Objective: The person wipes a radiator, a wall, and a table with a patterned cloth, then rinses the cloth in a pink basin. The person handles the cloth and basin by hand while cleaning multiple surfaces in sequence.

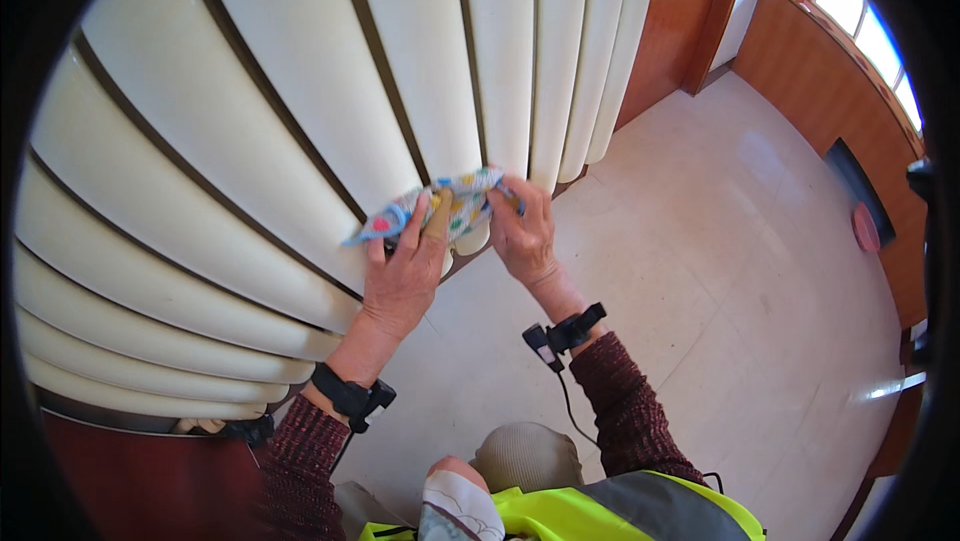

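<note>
A patterned cloth (469, 215) with coloured spots and a blue edge is bunched between my two hands, in front of a cream-coloured column radiator (420, 76). My left hand (409, 263) has its fingers spread over the cloth's left part, and one finger bears a tan covering. With thumb and fingers my right hand (525, 230) pinches the cloth's right end. Both hands are near the ends of the radiator's columns. Each wrist wears a black strap with a small device and a cable.
Pale floor (660, 256) lies right of the radiator. A wooden door (660, 46) stands behind it, and wood panelling (810, 91) runs along the right. A pink basin (865, 226) is by that panelling. A dark red surface (150, 481) lies at the lower left.
</note>
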`<state>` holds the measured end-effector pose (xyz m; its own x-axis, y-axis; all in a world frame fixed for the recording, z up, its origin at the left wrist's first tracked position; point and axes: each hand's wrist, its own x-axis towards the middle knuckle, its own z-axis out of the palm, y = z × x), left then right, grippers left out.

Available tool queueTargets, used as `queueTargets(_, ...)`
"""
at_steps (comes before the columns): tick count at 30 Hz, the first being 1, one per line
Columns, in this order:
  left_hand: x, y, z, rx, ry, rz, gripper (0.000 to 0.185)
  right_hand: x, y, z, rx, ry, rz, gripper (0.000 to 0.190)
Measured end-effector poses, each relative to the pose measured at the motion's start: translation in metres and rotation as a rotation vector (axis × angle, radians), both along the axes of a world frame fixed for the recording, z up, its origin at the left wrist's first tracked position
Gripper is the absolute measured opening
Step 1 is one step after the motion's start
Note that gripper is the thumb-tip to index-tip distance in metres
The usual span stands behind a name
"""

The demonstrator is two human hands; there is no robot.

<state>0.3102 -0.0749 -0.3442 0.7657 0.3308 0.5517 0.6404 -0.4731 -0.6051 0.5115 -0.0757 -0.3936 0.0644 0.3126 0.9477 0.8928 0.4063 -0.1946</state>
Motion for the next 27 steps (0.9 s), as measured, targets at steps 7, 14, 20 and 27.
queueTargets(7, 0.022, 0.004, -0.001, -0.202, 0.063, -0.085, 0.044, 0.005, -0.008, -0.006, -0.077, 0.182, 0.019, 0.026)
queueTargets(14, 0.054, 0.004, 0.045, -0.198, 0.292, -0.090, 0.042, 0.003, -0.018, 0.009, -0.065, 0.439, 0.012, 0.030)
queueTargets(20, 0.041, 0.002, 0.035, -0.212, 0.303, -0.190, 0.041, 0.012, -0.017, -0.002, -0.008, 0.389, -0.025, 0.034)
queueTargets(27, 0.031, -0.004, 0.027, -0.086, 0.178, -0.210, 0.046, 0.011, -0.015, -0.002, 0.064, 0.194, -0.116, 0.026)
